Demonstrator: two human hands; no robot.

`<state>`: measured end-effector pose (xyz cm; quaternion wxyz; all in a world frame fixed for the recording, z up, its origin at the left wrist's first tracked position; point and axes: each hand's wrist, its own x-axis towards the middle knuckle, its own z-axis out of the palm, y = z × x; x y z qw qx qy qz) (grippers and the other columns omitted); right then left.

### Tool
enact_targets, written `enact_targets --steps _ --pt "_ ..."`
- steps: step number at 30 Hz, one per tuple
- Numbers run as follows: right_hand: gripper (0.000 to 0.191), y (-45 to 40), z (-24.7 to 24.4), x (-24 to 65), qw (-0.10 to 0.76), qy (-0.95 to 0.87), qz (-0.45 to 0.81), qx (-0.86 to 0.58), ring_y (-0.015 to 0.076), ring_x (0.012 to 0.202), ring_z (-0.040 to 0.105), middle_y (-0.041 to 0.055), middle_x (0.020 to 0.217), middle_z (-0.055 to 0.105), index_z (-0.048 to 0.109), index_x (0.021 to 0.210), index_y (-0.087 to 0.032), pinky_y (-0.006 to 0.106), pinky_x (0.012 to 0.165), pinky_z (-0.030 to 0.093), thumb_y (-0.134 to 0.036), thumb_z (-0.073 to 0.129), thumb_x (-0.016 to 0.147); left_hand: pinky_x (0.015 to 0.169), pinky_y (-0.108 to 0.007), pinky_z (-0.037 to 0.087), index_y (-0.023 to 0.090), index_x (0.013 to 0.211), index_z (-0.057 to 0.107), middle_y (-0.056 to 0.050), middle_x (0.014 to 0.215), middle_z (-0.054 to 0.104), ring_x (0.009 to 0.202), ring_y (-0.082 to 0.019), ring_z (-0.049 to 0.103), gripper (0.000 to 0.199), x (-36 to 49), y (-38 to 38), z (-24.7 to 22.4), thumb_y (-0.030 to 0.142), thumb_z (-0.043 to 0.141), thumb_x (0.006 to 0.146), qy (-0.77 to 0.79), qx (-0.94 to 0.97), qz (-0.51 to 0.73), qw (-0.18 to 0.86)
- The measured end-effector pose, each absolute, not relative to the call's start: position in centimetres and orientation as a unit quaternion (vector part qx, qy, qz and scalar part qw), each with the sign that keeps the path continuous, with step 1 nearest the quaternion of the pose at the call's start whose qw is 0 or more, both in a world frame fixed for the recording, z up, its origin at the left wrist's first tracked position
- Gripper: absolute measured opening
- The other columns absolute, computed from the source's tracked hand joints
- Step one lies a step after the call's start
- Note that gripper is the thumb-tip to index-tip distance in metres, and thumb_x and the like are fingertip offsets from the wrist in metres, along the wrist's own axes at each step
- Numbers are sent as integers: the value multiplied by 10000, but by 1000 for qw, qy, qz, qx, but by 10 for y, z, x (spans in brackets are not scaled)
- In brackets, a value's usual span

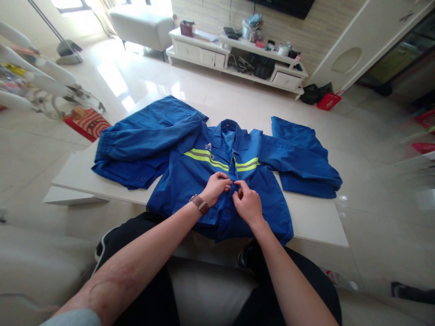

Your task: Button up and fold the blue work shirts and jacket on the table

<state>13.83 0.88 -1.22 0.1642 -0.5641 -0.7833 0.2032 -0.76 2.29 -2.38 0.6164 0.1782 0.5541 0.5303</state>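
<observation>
A blue work jacket [190,181] with yellow-and-grey reflective stripes lies front up on a white table, its collar away from me and its sleeves spread to both sides. My left hand [217,186], with a brown watch strap at the wrist, pinches the edge of the front placket just below the stripe. Close beside it, my right hand [247,201] grips the same placket with thumb and forefinger. The fingertips of both hands nearly meet, and whatever button lies between them is hidden. Lower on the placket a button shows.
Folded blue garments lie under the sleeves, at the left [152,113] and at the right [299,136]. The white table [316,217] ends just before my knees. Beyond the tiled floor stands a low white TV cabinet [200,55]. A red bag [90,122] is at the left.
</observation>
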Motion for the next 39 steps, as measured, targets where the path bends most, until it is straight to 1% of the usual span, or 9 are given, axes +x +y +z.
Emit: enact_targets --steps 6,10,15,18,21,23,27,39 --pt "362 9 -12 138 161 -785 201 -564 201 745 672 10 808 721 643 1274 -232 269 684 399 -245 527 931 552 -196 452 167 844 537 23 596 618 534 -89 597 309 -13 20 -25 17 770 707 546 188 527 623" --pt "378 9 -14 138 151 -788 195 -563 204 754 673 14 820 728 640 1285 -228 273 691 396 -235 520 927 580 -199 480 130 813 612 -9 653 659 555 -78 603 234 -11 17 -31 44 804 712 557 169 514 631" --pt "380 8 -14 138 143 -789 195 -565 204 752 671 12 828 735 638 1284 -232 275 690 390 -229 517 923 579 -186 465 96 745 661 -17 630 635 553 -62 578 140 -5 10 -41 107 796 778 543 141 477 676" --pt "380 8 -14 137 142 -789 195 -564 208 761 672 15 834 737 636 1280 -233 278 692 389 -230 517 919 552 -193 436 92 771 690 -13 629 619 543 -66 560 165 -4 7 -44 194 818 795 531 136 459 700" --pt "380 8 -13 138 137 -791 191 -565 212 765 674 19 832 737 635 1279 -237 279 695 391 -236 513 919 540 -198 406 112 764 691 17 616 586 535 -61 528 229 -4 6 -45 243 876 735 510 150 469 705" --pt "381 7 -13 138 137 -791 191 -565 212 775 678 19 842 740 633 1283 -240 278 702 395 -238 510 923 554 -196 404 117 747 679 29 614 570 541 -55 517 235 -4 6 -46 226 884 712 506 160 480 698" --pt "376 8 -13 139 138 -791 194 -564 211 789 684 19 865 747 629 1285 -238 277 715 403 -238 510 928 566 -196 396 121 730 650 35 624 560 542 -49 502 206 -2 7 -48 175 848 715 513 164 489 686" --pt "385 8 -8 138 121 -780 172 -590 221 797 691 17 858 746 624 1300 -258 281 695 400 -257 516 930 529 -213 326 153 723 632 50 606 541 542 -67 471 203 -2 10 -41 167 818 643 535 217 511 637"
